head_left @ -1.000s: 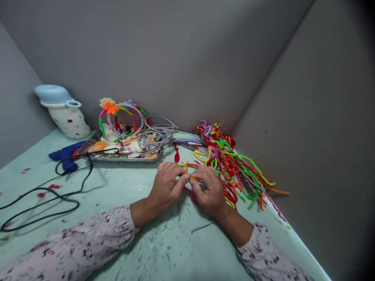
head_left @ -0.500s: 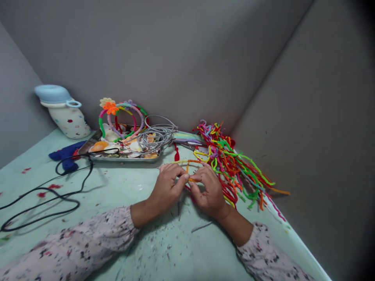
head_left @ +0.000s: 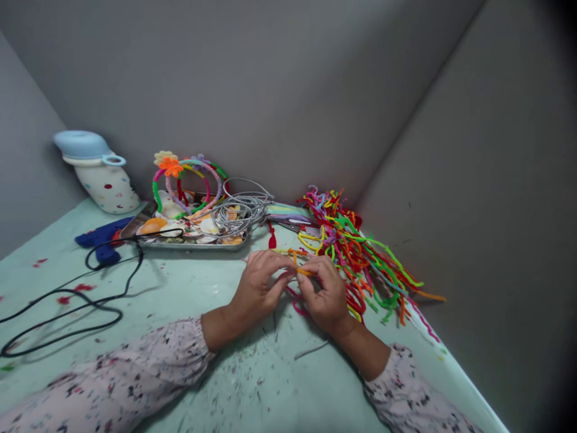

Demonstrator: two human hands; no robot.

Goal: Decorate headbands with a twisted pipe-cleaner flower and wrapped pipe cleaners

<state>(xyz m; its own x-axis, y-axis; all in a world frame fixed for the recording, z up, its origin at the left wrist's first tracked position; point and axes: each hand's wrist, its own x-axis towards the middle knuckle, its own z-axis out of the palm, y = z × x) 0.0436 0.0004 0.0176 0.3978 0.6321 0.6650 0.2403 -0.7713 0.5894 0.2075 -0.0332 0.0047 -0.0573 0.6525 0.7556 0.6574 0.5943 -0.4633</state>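
Note:
My left hand (head_left: 264, 279) and my right hand (head_left: 327, 294) are close together over the middle of the table. Between their fingertips is an orange pipe cleaner (head_left: 304, 272), pinched by my right thumb and fingers. It bends up to a yellow and orange fuzzy band (head_left: 288, 251) behind my fingers. My left fingers are curled round this band, and most of it is hidden by the hand. A pink length of pipe cleaner (head_left: 298, 308) shows below, between the hands; whether it joins the band I cannot tell.
Right of my hands is a heap of coloured pipe cleaners (head_left: 356, 240), with scissors (head_left: 295, 226) beside it. A metal tray (head_left: 193, 245) holds shells, finished hoops (head_left: 207, 174) and a wire coil (head_left: 246, 207). A blue glue gun (head_left: 106, 243) with black cord and a bottle (head_left: 106, 183) stand left.
My right hand has shifted slightly right, drawing the orange pipe cleaner with it. The fingertips have parted a little, and more of the pink length shows.

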